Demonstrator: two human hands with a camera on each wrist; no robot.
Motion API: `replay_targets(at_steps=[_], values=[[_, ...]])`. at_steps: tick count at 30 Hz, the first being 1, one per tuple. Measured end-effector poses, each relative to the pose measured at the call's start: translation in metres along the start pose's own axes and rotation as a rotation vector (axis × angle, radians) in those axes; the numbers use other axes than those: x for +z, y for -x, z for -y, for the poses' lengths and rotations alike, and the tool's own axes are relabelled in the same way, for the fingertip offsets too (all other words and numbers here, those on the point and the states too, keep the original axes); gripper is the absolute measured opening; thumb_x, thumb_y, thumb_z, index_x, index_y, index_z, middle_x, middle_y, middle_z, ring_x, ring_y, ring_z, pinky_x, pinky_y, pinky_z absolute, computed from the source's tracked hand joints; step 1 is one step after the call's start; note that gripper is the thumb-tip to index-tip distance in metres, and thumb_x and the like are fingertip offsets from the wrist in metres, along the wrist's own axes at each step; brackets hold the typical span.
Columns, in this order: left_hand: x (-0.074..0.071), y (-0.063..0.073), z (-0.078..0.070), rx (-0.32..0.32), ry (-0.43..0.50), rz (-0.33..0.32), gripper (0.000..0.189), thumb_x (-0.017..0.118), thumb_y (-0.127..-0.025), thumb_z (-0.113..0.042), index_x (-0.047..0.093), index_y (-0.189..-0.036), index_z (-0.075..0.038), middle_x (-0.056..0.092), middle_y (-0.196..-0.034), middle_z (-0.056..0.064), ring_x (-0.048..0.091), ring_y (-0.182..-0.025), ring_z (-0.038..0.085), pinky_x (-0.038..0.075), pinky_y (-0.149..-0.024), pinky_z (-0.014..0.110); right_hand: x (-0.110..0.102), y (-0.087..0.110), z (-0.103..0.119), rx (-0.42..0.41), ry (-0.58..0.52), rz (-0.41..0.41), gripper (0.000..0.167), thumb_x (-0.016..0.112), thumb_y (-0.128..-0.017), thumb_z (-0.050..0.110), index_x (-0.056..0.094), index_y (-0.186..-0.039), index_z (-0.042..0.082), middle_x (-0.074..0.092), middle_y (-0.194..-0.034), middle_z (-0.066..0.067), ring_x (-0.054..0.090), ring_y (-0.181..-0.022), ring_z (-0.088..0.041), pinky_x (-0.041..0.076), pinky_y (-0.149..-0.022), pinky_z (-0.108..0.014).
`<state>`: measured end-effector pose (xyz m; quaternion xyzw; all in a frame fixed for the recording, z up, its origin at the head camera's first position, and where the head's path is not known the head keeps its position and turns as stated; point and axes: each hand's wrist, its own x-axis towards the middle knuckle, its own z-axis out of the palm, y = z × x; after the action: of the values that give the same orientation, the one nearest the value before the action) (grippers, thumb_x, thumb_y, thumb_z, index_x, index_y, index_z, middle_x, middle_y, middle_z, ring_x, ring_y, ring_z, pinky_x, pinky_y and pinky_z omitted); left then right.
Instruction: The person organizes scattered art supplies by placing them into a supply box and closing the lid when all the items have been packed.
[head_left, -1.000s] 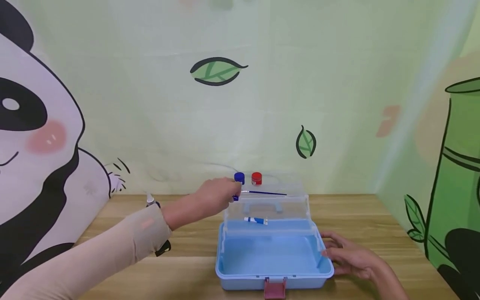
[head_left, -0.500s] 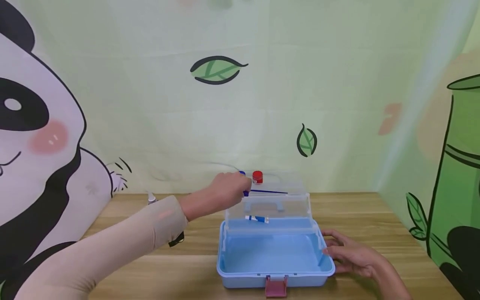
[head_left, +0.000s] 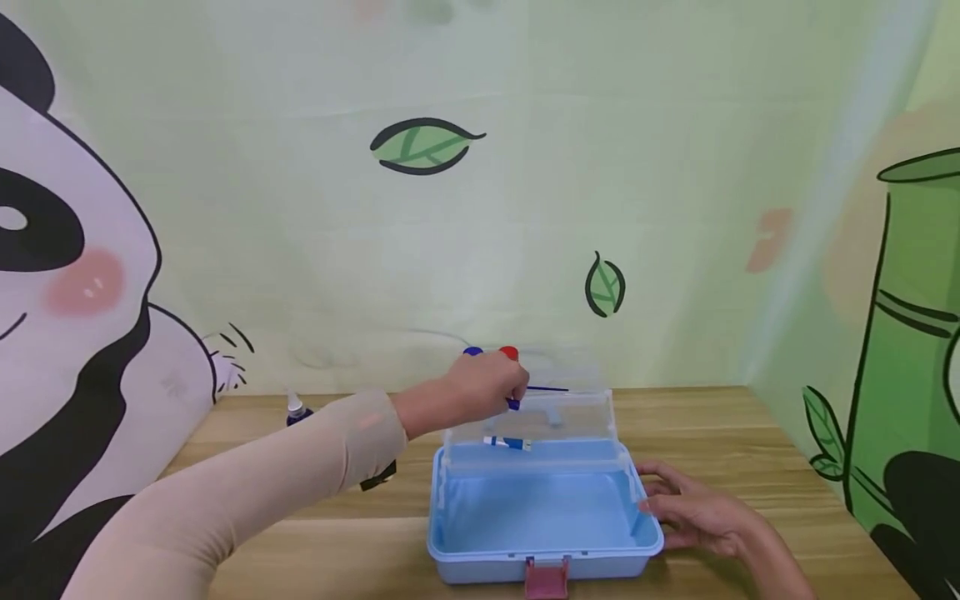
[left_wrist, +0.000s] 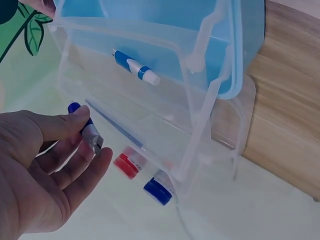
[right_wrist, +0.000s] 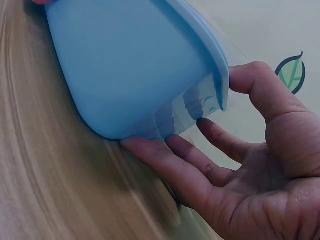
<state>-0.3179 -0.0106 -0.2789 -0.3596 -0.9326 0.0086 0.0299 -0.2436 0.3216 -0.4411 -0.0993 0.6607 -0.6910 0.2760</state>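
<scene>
In the left wrist view my left hand (left_wrist: 50,165) pinches a small blue paint tube (left_wrist: 90,131) with a silver crimped end between thumb and fingers. It hovers over the clear trays (left_wrist: 125,32) of an opened blue plastic storage box (head_left: 547,508). One tray carries a blue-and-white paint tube (left_wrist: 135,67). Farther back lie a thin paintbrush (left_wrist: 115,122), a red-capped jar (left_wrist: 129,162) and a blue-capped jar (left_wrist: 160,187). My right hand (head_left: 693,508) grips the box's right end, thumb at the rim (right_wrist: 222,85) and fingertips against the side.
A dark bottle (head_left: 297,408) with a pale nozzle stands on the wooden table (head_left: 330,550), left of the box and partly behind my left sleeve (head_left: 300,475). The pink clasp (head_left: 547,577) hangs at the box's front. A printed cloth (head_left: 300,233) backs the table.
My left hand has moved to the right over the trays with the small paint tube, now partly covering the jars and brush. My right hand stays on the box.
</scene>
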Motion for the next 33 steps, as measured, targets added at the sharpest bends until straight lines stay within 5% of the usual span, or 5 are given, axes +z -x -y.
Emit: replay_targets(at_steps=[8, 16, 23, 33], values=[[-0.006, -0.006, -0.005, 0.004, -0.004, 0.095, 0.02, 0.073, -0.099, -0.002, 0.081, -0.112, -0.014, 0.078, -0.114, 0.002, 0.066, -0.084, 0.017, 0.053, -0.064, 0.023, -0.001, 0.0, 0.002, 0.012, 0.013, 0.011, 0.073, 0.061, -0.106, 0.006, 0.014, -0.161, -0.004, 0.043, -0.152, -0.029, 0.065, -0.117, -0.032, 0.061, -0.092, -0.054], [-0.016, -0.01, -0.013, 0.007, 0.002, 0.14, 0.018, 0.072, -0.1, 0.001, 0.079, -0.111, -0.012, 0.077, -0.11, 0.002, 0.063, -0.082, 0.013, 0.053, -0.072, 0.021, -0.002, 0.001, 0.004, 0.043, 0.015, -0.003, 0.073, 0.062, -0.107, 0.01, 0.016, -0.162, -0.002, 0.045, -0.15, -0.027, 0.065, -0.117, -0.033, 0.06, -0.095, -0.056], [-0.018, -0.013, -0.013, 0.028, 0.026, 0.15, 0.019, 0.088, -0.087, -0.005, 0.076, -0.097, -0.016, 0.073, -0.098, -0.003, 0.065, -0.088, 0.013, 0.058, -0.081, 0.025, 0.0, -0.002, 0.004, 0.041, 0.008, -0.002, 0.072, 0.063, -0.106, 0.01, 0.017, -0.161, -0.002, 0.051, -0.145, -0.022, 0.066, -0.115, -0.033, 0.061, -0.094, -0.055], [-0.014, -0.028, -0.02, 0.069, 0.023, 0.128, 0.021, 0.094, -0.082, -0.008, 0.076, -0.087, -0.017, 0.071, -0.088, -0.006, 0.064, -0.083, 0.012, 0.057, -0.075, 0.024, -0.002, -0.002, 0.001, 0.027, 0.015, -0.008, 0.07, 0.062, -0.106, 0.008, 0.019, -0.16, -0.003, 0.053, -0.143, -0.019, 0.067, -0.114, -0.03, 0.062, -0.091, -0.052]])
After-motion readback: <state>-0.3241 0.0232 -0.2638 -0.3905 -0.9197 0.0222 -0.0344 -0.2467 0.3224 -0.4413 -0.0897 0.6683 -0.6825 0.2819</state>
